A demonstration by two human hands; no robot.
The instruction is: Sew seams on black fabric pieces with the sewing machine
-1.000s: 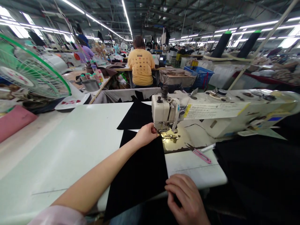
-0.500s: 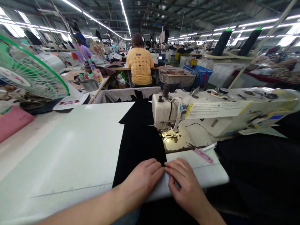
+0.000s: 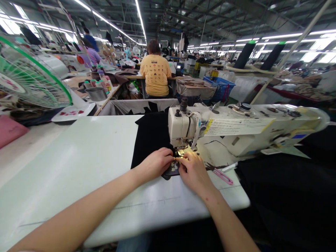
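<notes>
Black fabric lies on the pale table to the left of the sewing machine head, its right edge running in by the lit presser foot. Close in front of the foot, my left hand is closed on the near end of the fabric. My right hand meets it there, thumb and fingers pinched at the fabric's edge. The fingertips of both hands nearly touch and partly hide the edge. Pink-handled thread snips rest on the table to the right of my right hand.
A fan with a green rim stands at the left. More dark fabric is heaped at the right. Thread cones stand behind the machine. A person in a yellow shirt sits ahead, facing away, near a blue crate.
Both hands have moved forward from the table's front edge to the presser foot. The black fabric has travelled forward with them, its far part now dropping toward the back edge.
</notes>
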